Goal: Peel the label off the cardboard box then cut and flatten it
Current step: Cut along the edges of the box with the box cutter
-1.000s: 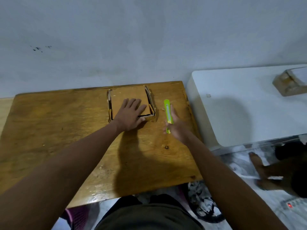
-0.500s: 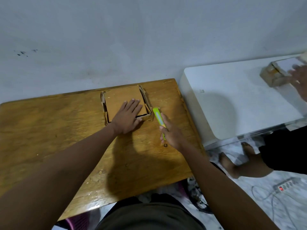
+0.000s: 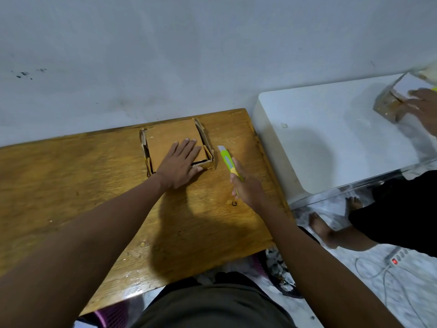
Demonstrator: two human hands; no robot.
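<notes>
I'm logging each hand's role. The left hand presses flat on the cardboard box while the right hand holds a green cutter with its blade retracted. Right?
Not quite: the head view shows the blade extended from the cutter. The left hand does press flat on the box, and the right hand holds the cutter.

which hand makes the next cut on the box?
Right. The right hand grips the green utility knife, blade out, just beside the cardboard box. The left hand lies flat on the box, holding it down on the wooden table.
</notes>
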